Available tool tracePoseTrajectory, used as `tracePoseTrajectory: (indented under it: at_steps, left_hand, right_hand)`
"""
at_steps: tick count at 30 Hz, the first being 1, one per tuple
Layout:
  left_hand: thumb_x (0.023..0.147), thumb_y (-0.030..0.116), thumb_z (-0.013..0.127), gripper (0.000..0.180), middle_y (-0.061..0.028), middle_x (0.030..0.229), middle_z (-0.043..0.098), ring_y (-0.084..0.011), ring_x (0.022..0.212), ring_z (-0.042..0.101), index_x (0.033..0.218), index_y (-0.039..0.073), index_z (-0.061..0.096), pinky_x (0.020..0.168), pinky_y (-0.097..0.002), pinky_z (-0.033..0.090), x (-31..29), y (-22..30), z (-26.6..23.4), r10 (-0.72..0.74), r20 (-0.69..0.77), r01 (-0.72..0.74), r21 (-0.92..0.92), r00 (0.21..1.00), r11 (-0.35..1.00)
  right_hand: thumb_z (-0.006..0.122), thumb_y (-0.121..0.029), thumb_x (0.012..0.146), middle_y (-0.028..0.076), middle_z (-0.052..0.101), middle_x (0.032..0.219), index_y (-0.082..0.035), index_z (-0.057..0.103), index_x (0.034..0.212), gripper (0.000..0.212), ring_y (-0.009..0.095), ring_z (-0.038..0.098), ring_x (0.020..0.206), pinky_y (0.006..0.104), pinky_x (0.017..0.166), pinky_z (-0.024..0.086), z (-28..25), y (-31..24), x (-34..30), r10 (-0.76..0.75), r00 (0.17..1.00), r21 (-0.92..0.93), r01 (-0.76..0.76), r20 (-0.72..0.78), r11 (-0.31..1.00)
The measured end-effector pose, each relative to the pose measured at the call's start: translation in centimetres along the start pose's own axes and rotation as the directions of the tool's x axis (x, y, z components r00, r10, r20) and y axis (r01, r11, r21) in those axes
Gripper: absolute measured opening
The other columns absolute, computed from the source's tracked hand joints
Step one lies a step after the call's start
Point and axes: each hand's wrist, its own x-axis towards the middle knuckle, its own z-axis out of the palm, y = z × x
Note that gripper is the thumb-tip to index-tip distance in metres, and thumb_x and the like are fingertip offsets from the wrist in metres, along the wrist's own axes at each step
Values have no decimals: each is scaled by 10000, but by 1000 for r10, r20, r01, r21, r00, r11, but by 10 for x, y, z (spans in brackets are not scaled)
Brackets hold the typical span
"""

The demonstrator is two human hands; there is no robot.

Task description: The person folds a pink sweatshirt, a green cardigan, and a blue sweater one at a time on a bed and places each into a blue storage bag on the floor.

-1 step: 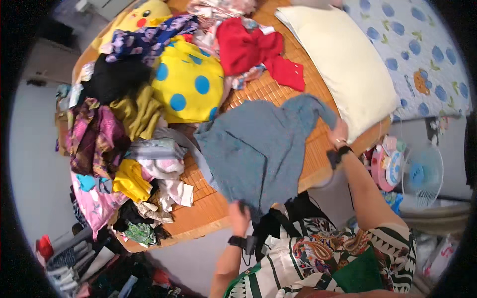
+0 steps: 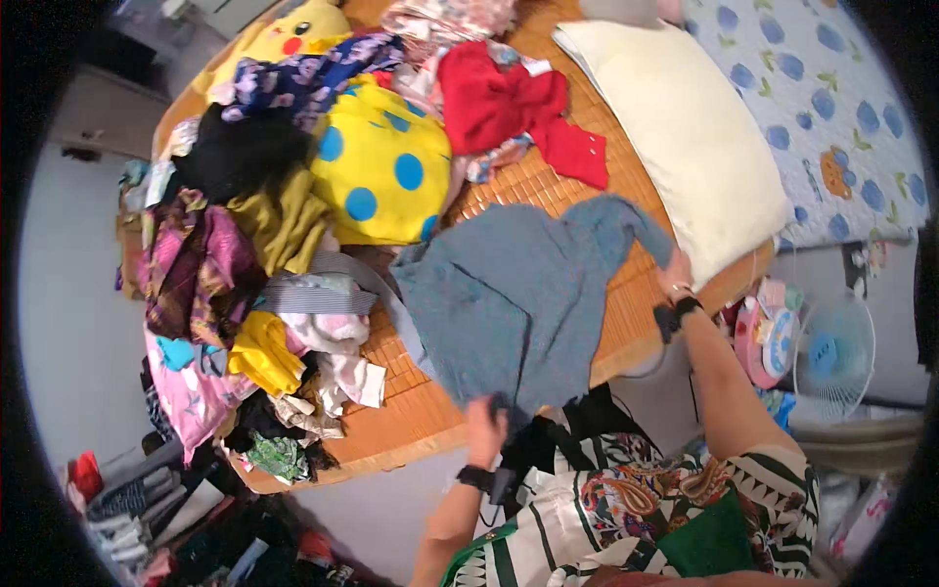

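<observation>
A grey-blue long-sleeved top (image 2: 514,298) lies spread, with creases, over the near edge of the mat-covered bed (image 2: 391,426). My right hand (image 2: 675,272) is closed on the end of its sleeve, at the right beside the cream pillow (image 2: 690,137). My left hand (image 2: 486,430) grips the top's near lower edge, close to my body; its fingertips are partly hidden by cloth. Beyond the top lie a yellow cloth with blue dots (image 2: 381,166) and a red garment (image 2: 509,103).
A heap of mixed clothes (image 2: 201,269) covers the bed's left side, with a yellow plush toy (image 2: 284,39) behind. A blue-patterned quilt (image 2: 822,108) is at the far right. A fan (image 2: 834,352) stands at the right, and more clothes (image 2: 225,538) lie low at the left.
The view has shifted slightly, so most things sit a little farther right. My left hand has moved slightly right with the top's lower edge; both hands keep their hold.
</observation>
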Motion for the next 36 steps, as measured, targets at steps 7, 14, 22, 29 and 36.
tracePoseTrajectory:
  at_steps: [7,14,22,29,36]
  left_hand:
    - [660,260,656,643,-227,1115,361,-397,988,419,1160,13,337,832,-421,381,19,69,75,33,397,-5,-71,917,997]
    - [615,415,667,720,-204,1091,361,-394,986,405,1146,39,359,809,-423,402,47,116,89,-302,473,215,230,828,949]
    - [590,469,674,666,-147,1031,376,-354,962,423,1066,83,415,714,-497,436,42,134,113,-468,326,362,337,821,869]
    - [731,188,529,208,-114,951,411,-298,864,473,916,97,498,635,-456,459,42,126,138,-466,83,351,545,881,761]
    - [756,137,450,180,-198,914,460,-390,730,552,886,27,505,632,-475,464,45,113,128,-399,226,350,229,888,908]
  right_hand:
    - [630,-228,659,232,398,1150,-1,249,1236,728,354,386,1077,377,912,331,-5,-5,-10,-3,990,124,-15,143,992]
    - [572,-205,723,264,496,1014,-7,284,1164,562,374,512,911,427,756,430,-22,-9,8,12,931,-146,45,365,988]
    - [489,-130,702,233,570,850,5,549,839,202,355,552,825,415,723,442,-17,18,38,-36,948,58,19,315,998]
    - [507,-240,746,87,564,778,-30,549,833,232,194,542,661,310,463,475,-102,19,66,-10,862,846,-495,507,200]
    - [454,-263,803,111,594,759,5,540,869,289,208,579,591,310,531,516,-202,-27,84,-351,826,879,-476,441,-16]
